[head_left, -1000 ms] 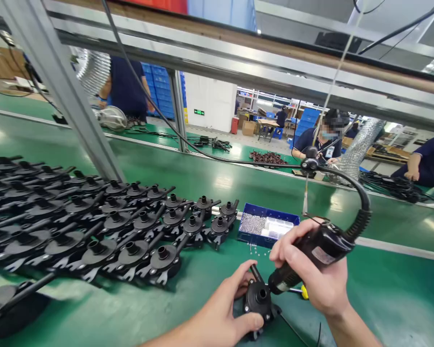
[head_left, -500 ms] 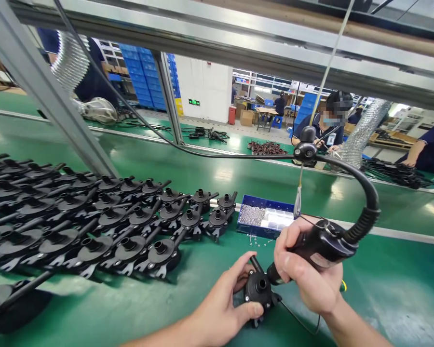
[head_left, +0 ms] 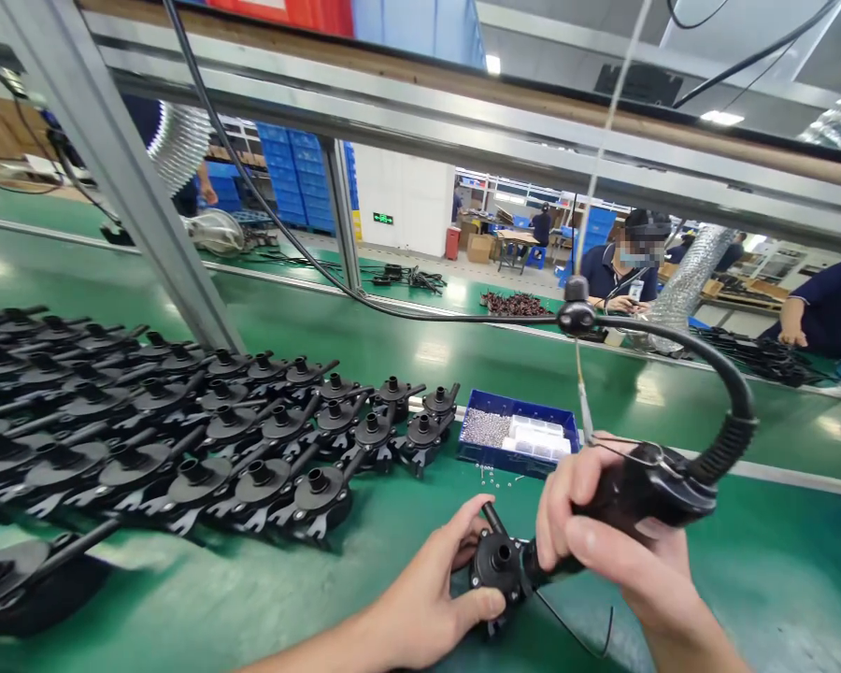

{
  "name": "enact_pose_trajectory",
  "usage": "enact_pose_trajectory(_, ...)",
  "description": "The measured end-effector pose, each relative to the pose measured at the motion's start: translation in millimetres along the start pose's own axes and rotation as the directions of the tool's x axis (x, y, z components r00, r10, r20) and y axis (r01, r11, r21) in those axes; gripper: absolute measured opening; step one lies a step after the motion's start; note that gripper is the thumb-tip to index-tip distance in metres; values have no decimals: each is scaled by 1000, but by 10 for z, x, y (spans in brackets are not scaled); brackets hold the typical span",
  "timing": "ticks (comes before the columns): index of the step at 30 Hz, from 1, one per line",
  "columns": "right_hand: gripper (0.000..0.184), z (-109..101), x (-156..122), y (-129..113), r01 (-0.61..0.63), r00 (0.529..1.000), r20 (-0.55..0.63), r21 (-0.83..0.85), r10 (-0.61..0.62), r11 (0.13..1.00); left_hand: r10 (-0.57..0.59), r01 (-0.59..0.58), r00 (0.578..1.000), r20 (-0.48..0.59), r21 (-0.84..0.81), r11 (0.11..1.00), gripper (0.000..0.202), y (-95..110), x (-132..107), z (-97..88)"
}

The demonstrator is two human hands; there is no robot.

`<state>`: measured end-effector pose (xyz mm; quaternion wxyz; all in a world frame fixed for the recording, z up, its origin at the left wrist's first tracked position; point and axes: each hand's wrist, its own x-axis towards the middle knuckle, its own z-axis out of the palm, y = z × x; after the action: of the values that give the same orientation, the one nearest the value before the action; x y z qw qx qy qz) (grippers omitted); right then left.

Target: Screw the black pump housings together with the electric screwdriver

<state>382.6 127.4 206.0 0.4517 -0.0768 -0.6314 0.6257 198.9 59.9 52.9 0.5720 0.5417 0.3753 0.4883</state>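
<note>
The left hand (head_left: pixel 434 596) half-curls round a black pump housing (head_left: pixel 489 566). The right hand (head_left: pixel 620 550) wraps closely round an electric screwdriver (head_left: pixel 641 491) at the housing's two o'clock.

The person's left hand (head_left: pixel 431 589) and right hand (head_left: pixel 623 556) are both bare, with a short nail showing on the left thumb (head_left: pixel 487 605). The left forearm (head_left: pixel 336 647) and right forearm (head_left: pixel 697 631) are bare too, as far as the view's lower edge.
</note>
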Motion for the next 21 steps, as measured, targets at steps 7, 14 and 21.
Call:
enact_pose_trajectory(7,15,76,-39,29,-92,991,105,114,80,989,-9,9,1000,5,30,1000,96,5,-4,-3)
enact_pose_trajectory(14,22,131,-41,42,-173,983,71,37,170,984,32,-34,999,-36,-58,998,96,12,2,34)
enact_pose_trajectory(21,35,209,-86,33,-188,981,-69,-128,180,974,20,-24,999,-48,-78,997,98,16,8,60)
